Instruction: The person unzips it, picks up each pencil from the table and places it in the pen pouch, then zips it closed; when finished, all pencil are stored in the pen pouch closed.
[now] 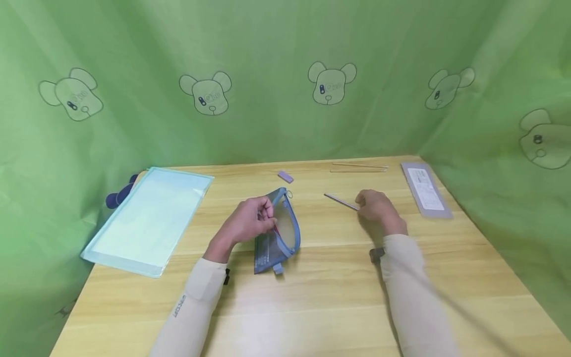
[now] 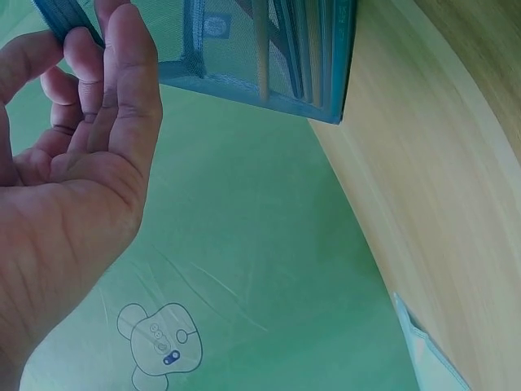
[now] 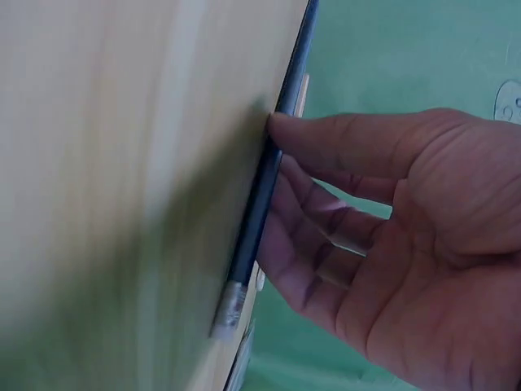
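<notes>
On the bench (image 1: pixel 321 302), left fingers (image 1: pixel 263 202) pinch the pouch (image 1: pixel 266 250) by its open mouth (image 1: pixel 289 223); right fingers (image 3: pixel 281 257) grasp the pencil (image 1: pixel 341 201), right of it. A wide mouth and light, steady pinch should serve best.

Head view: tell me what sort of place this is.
Probably a screened-off tabletop workspace: green printed sheeting stands behind and on both sides of a wooden table, where stationery such as a mesh pouch lies.

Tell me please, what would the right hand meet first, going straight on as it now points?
Past the pencil the right hand holds, probably the nearer thin stick, though depth is unclear.
</notes>
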Tool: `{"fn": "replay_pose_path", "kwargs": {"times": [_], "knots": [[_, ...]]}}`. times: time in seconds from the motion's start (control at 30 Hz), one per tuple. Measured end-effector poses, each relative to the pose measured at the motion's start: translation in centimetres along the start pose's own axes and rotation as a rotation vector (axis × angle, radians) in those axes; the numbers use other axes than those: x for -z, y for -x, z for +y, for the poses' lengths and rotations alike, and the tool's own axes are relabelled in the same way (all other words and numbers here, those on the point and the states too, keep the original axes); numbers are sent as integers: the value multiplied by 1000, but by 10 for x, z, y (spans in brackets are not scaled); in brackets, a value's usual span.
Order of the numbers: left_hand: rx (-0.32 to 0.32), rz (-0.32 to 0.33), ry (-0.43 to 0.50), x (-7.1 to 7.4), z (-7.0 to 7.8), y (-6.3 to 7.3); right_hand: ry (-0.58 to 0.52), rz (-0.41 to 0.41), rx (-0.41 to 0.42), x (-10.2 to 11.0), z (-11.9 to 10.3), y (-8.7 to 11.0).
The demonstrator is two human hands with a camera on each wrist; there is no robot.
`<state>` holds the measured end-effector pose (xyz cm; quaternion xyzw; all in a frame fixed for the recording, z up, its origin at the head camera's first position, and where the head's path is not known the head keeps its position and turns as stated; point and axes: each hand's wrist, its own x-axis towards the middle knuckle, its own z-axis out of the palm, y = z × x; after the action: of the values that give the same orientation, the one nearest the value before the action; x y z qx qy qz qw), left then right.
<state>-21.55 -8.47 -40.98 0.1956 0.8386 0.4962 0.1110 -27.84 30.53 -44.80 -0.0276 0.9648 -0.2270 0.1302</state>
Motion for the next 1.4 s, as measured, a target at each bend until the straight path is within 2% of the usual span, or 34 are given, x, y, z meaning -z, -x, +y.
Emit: {"fn": "replay_pose_path", "kwargs": {"times": [0.2, 0.37, 0.7, 0.93, 1.17, 1.27, 1.4], "knots": [[5, 9, -12, 1, 2, 0, 2, 12, 40, -11, -19, 7], [10, 8, -16, 0, 3, 1, -28, 2, 16, -20, -32, 15], [-8, 13, -32, 0, 4, 1, 12, 8, 23, -33, -44, 14], [-2, 14, -35, 0, 3, 1, -31, -12, 37, -35, -46, 14], [5, 10, -29, 0, 3, 1, -178, -45, 85, -29, -52, 16], [6, 11, -27, 0, 2, 1, -295, -55, 148, -21, -62, 22], [8, 13, -32, 0, 2, 0, -493, -122, 213, -11, -78, 31]]}}
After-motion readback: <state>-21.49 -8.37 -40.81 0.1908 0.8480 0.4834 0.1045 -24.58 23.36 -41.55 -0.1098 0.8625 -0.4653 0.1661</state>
